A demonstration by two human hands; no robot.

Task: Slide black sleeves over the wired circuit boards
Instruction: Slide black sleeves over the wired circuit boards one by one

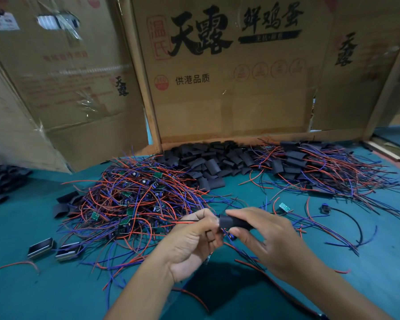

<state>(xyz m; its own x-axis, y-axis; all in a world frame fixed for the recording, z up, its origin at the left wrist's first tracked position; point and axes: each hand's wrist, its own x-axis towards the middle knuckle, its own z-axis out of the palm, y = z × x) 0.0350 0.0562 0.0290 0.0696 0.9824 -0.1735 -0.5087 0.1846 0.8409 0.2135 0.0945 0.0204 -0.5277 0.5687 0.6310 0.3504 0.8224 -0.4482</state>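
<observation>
1. While both hands meet above the near middle of the green bench (44, 285), the right hand (270, 241) grips a black sleeve (231, 221) between its curled forefinger on top and its thumb below.
2. The left hand (192, 239) is closed in a pinch on thin red and black wires (185, 221) that run out leftward from its fingertips, right at the sleeve's left end.
3. The circuit board on those wires is hidden between the two hands, so how far it sits inside the sleeve cannot be told.
4. Just beyond the left hand lies a tangled heap of wired boards (134, 199), with red and blue leads and small green boards showing through.
5. Behind it, against the cardboard wall (229, 88), is a pile of loose black sleeves (208, 160).
6. To the right of that pile spreads a second heap (321, 172), where black sleeves sit among red and blue wires.
7. One bare green board (284, 207) with its leads lies alone on the bench, near the right hand's far side.
8. Two small dark open-ended pieces (56, 249) rest side by side at the left of the bench; what they are is unclear.
</observation>
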